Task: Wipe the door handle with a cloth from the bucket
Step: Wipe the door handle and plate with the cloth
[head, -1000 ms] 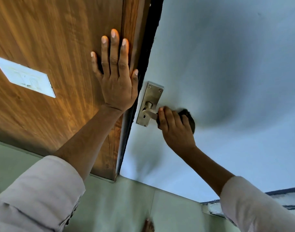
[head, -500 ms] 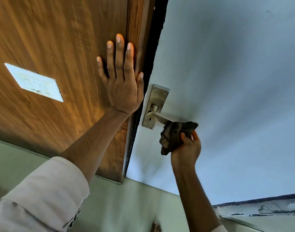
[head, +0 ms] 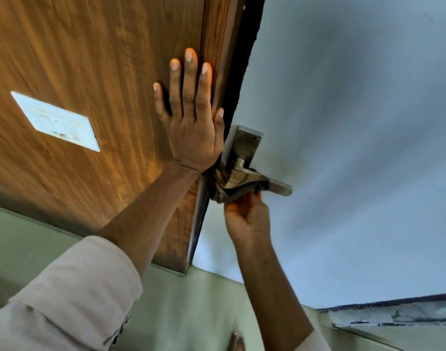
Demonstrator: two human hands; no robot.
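Note:
A metal lever door handle (head: 280, 186) on a steel backplate (head: 247, 145) sticks out from a pale blue-grey door (head: 356, 122). A dark brown cloth (head: 238, 187) is wrapped over the lever near its base. My right hand (head: 247, 216) grips the cloth from below and presses it against the handle. My left hand (head: 191, 122) lies flat, fingers spread, on the wooden panel (head: 90, 59) beside the door's edge. The bucket is not in view.
A white switch plate (head: 57, 121) is set in the wooden panel at left. Pale green floor tiles (head: 186, 312) lie below. A chipped grey ledge (head: 394, 315) runs at bottom right. A toe (head: 235, 343) shows at the bottom edge.
My right hand turned under the lever and slid the cloth from the lever's outer end to its base near the backplate. The lever's tip is now bare. My left hand stayed flat.

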